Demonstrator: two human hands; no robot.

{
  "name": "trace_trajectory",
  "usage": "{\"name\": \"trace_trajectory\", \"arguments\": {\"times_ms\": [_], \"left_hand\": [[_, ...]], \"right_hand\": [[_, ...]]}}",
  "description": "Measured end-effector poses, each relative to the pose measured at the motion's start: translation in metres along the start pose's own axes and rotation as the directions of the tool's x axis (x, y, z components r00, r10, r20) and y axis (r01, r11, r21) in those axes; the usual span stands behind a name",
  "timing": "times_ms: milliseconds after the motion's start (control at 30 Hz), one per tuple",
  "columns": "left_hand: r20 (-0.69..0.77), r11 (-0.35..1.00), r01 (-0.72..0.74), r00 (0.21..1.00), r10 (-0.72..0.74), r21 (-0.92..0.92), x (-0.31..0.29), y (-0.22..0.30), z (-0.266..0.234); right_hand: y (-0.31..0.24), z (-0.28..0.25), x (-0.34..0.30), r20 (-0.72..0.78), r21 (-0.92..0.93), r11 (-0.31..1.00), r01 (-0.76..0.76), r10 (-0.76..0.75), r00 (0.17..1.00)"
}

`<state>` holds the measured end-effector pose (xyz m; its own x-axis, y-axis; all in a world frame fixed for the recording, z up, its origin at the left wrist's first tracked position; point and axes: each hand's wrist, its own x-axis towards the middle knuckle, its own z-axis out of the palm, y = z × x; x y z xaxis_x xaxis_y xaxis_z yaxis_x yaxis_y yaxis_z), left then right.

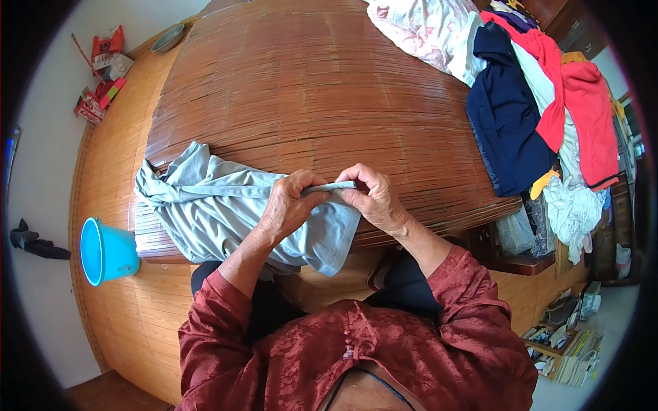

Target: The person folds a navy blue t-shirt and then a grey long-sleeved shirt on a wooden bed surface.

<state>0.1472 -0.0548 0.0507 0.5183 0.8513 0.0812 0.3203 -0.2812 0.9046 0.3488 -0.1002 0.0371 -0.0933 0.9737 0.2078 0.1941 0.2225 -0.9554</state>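
A pale grey-green garment [219, 219] lies bunched and creased along the near left edge of the mat-covered bed [288, 89], its lower part hanging over the side. My left hand [290, 200] is closed, pinching a rolled or folded edge of the cloth between thumb and fingers. Just to its right, my right hand [373, 198] pinches the end of that same narrow fold, thumb below and fingers above. Between the two hands the strip is held a little above the rest of the garment. What kind of garment it is I cannot tell for sure.
A heap of clothes lies at the right: a dark navy garment [507, 113], a red one [591, 123] and a pale floral cloth [425, 31]. On the wooden floor at the left stands a blue bucket [110, 250]. Bags and boxes [103, 96] sit by the wall.
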Motion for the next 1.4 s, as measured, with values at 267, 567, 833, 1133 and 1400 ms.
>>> {"name": "trace_trajectory", "arguments": {"times_ms": [267,567,833,1133,1400], "left_hand": [[0.003,0.985,-0.149,0.989,0.149,0.089,-0.004,-0.005,-0.004],[0.047,0.964,-0.187,0.982,0.182,0.188,-0.008,0.011,0.001],[0.008,0.926,-0.295,0.953,0.302,0.237,-0.009,0.021,-0.003],[-0.194,0.963,-0.161,0.960,0.204,0.218,0.004,0.080,-0.051],[-0.223,0.929,-0.208,0.933,0.282,0.305,0.042,0.152,-0.128]], "right_hand": [[0.001,0.000,-0.005,0.041,-0.021,0.995,0.097,-0.096,0.995],[0.004,0.005,-0.009,0.024,-0.152,0.976,0.159,-0.157,0.987],[0.009,0.012,-0.005,0.087,-0.067,0.981,0.181,-0.175,0.981],[-0.004,0.028,-0.019,0.160,0.083,0.993,-0.087,0.073,0.984],[0.033,0.050,-0.030,0.261,0.197,0.975,-0.105,0.051,0.964]]}}
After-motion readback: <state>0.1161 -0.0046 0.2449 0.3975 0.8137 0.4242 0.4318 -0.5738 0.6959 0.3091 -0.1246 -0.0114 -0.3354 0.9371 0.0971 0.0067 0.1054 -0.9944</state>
